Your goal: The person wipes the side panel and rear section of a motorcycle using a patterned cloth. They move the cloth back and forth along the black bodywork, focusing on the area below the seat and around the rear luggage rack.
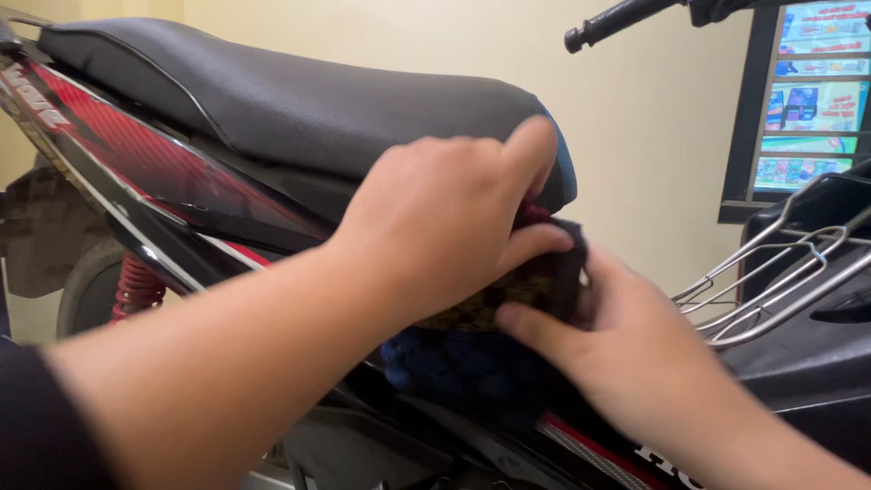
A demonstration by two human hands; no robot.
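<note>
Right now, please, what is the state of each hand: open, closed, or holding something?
Left hand: closed on the dark cloth, pressing it below the motorbike seat.
Right hand: fingers curled, gripping the same cloth from underneath.

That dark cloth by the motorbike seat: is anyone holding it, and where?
Yes. Both hands hold the dark cloth: the left hand grips its top, the right hand pinches its lower edge.

Two bare hands show, the left hand (435, 218) and the right hand (626, 349). No rings, no watch and no gloves are on them. Both forearms are bare. A bit of dark sleeve (36, 426) shows at the left arm's top.
</note>
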